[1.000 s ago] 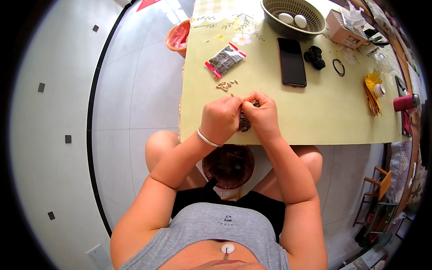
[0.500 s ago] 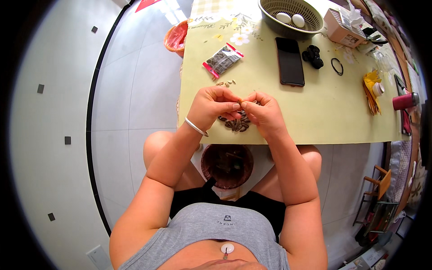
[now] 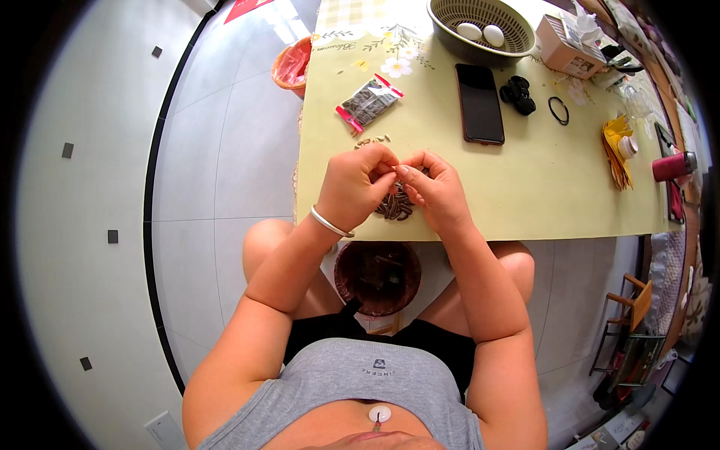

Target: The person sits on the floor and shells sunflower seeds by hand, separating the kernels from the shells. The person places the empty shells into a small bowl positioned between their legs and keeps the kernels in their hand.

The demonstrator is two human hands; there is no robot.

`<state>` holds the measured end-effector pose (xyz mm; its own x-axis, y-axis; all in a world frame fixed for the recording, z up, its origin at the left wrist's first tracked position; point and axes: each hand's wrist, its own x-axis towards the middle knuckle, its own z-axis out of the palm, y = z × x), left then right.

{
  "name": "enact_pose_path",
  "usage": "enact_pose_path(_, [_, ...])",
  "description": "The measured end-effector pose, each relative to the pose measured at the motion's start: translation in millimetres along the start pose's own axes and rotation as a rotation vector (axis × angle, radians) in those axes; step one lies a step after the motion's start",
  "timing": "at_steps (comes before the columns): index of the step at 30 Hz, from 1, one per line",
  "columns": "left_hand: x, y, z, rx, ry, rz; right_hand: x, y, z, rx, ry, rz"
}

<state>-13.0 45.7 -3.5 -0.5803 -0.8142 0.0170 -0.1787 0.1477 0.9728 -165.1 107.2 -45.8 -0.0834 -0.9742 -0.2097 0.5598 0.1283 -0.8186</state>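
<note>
One small piece (image 3: 395, 166) is held above the surface (image 3: 555, 195), toward its near left corner; it is too small for me to identify, though I judge it to be a seed. Fingers of the left hand (image 3: 356, 180) and right hand (image 3: 441, 193): clamped on this piece, tips meeting. Directly below, a heap of dark seeds (image 3: 395, 208) lies near the front edge, partly covered by the hands. Beyond the hands, toward the left edge, I note several pale kernels (image 3: 367, 141) in a loose group.

Progress: I judge the kernels as finished and the dark heap as remaining. The heap appears larger, so I rate the work as partial; an exact share cannot be read, since the hands hide part of both groups.

Farther from the front edge, a clear packet (image 3: 370, 103) with red ends lies beyond the kernels. A black phone (image 3: 480, 105) lies to its right. At the far edge stands a colander (image 3: 463, 49) containing two white eggs (image 3: 469, 31).
</note>
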Motion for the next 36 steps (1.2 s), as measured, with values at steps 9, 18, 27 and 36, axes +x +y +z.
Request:
enact_pose_path(9, [4.8,4.3,-2.2,-0.170,-0.010,-0.115,-4.1,0.3,2.8,-0.242,0.057,-0.166])
enact_pose_path(18, [9.2,-4.1,-1.1,-0.202,-0.001,-0.072,-1.8,1.8,-2.1,0.171,0.086,0.070])
enact_pose_path(27, [9.8,2.7,0.9,0.311,0.070,0.260,-2.1,0.2,5.6,0.246,0.042,0.144])
enact_pose_path(36, [16.5,-1.4,-11.7,0.248,0.274,0.243,-0.3,-7.4,-2.1,0.218,0.040,0.058])
